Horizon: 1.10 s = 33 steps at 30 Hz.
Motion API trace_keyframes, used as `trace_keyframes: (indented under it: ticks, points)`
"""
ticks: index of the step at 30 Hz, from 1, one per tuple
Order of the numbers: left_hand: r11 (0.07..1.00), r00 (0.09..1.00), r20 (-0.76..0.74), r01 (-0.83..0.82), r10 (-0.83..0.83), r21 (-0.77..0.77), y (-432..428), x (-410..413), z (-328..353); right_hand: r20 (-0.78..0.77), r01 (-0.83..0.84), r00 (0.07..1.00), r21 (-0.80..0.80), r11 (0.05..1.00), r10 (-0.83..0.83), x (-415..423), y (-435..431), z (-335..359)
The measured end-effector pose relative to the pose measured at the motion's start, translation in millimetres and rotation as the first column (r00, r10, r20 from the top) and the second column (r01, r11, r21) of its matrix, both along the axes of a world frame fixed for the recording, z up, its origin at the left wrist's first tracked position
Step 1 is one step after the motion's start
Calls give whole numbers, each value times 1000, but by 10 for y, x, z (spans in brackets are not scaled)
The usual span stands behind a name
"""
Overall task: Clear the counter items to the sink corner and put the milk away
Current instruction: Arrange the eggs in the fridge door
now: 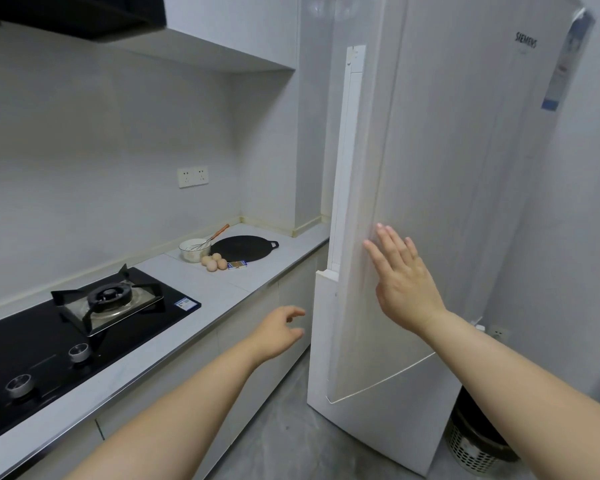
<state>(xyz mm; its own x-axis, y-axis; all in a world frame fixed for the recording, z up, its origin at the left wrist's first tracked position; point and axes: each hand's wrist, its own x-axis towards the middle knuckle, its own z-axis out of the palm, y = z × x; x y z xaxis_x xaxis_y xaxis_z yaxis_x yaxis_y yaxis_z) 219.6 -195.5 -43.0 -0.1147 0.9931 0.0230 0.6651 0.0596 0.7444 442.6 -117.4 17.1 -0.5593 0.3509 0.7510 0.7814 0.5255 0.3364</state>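
- Right hand (400, 278): open and flat, fingers straight and slightly spread, palm laid against the upper fridge door (447, 168) close to its left edge; it holds nothing
- Left hand (279, 330): empty, fingers loosely curled, raised in the air in front of the lower cabinets (257, 341), just left of the lower fridge door (329, 341) and not touching it
- Upper fridge door: tall, white, brand lettering at top right; whether it is fully closed cannot be told
- Counter (222, 296): pale grey, running along the left wall to the far corner beside the fridge
- Counter items, grouped at the far end: white bowl (192, 249) with a whisk (208, 239) leaning in it; several eggs (214, 262) just in front of the bowl; a flat black pan (243, 248) to the right of the bowl; a small box (237, 265) beside the eggs, at the pan's near edge
- Gas hob (66, 334): black glass, set into the near counter, with one burner (109, 296) and two knobs (79, 351)
- Wall sockets (193, 176): above the bowl
- Perforated bin (475, 445): on the floor, right of the fridge
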Motion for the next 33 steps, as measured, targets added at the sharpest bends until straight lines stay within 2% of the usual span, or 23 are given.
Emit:
trace_keyframes:
  ticks: [3, 9, 16, 20, 26, 30, 33]
  points:
    - [992, 960, 279, -63, 30, 109, 162, 188, 203, 44, 112, 993, -74, 991, -109, 27, 163, -73]
    - [953, 886, 463, -150, 11, 264, 556, 332, 492, 79, 86, 993, -33, 996, -84, -203, 484, -67]
    - [932, 869, 488, -245, 89, 267, 1221, 9, 683, 143, 7, 990, 34, 999, -11, -471, 1070, 67]
    - [934, 881, 467, -223, 71, 278, 1653, -255, 745, 196, -12, 980, 80, 997, -4, -576, 1528, 310]
    - [948, 829, 558, -201, 32, 245, 2485, -663, 929, 303, -42, 953, 179, 983, -14, -872, 2325, 431]
    - [977, 822, 564, -171, 71, 126, 3036, -843, 982, 278, 54, 955, 187, 981, -106, -1042, 2783, 600]
    - [979, 846, 523, -179, 101, 101, 3441, -909, 1034, 235, 139, 956, 162, 977, -175, -1163, 3084, 655]
